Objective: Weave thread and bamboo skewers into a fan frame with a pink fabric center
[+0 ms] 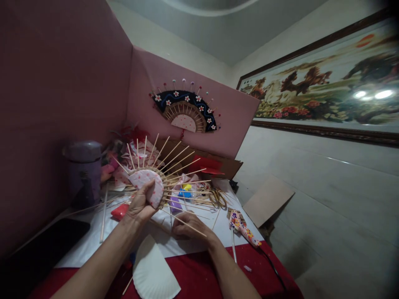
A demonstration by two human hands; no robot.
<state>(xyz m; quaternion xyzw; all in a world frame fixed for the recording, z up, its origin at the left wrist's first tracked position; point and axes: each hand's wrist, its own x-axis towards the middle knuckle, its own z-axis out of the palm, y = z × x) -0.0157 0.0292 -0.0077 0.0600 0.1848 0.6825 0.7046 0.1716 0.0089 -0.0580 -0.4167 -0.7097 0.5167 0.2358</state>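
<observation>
Here, the left hand [141, 207] pinches the fan frame [164, 186] at its spotted half-disc [146, 180]; the lowest stick [198, 232] slants rightward across the curled right hand [189, 217], whose grip I cannot tell.

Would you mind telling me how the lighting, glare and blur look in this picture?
Head view: dim overall, darkest along the left side; head view: bright glare spots on the framed picture at right; head view: the purple cup looks soft, while the stick fan in the left hand stays readable.
</observation>
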